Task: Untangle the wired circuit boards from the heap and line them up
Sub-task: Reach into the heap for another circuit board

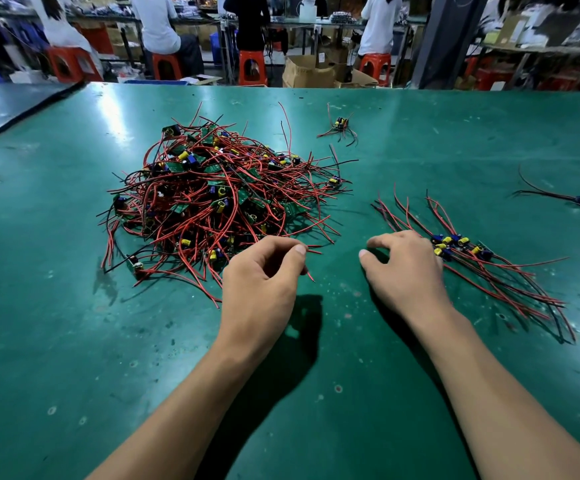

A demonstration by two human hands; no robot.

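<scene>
Pinched, seemingly, a red wire (311, 276) in the curled left hand (264, 275) at the heap's (212, 192) near-right edge, with the relaxed, empty right hand (406, 268) beside the lined-up boards (458, 244).

1. A green bench (74, 341) with a scuffed, spotted top filled the foreground.
2. Beyond it stood orange stools (252, 67), some occupied by people in white tops (155, 26).
3. Open cardboard boxes (307, 72) sat on the floor.
4. Cluttered shelves (541, 32) lined the right, beside a dark pillar (444, 39).
</scene>
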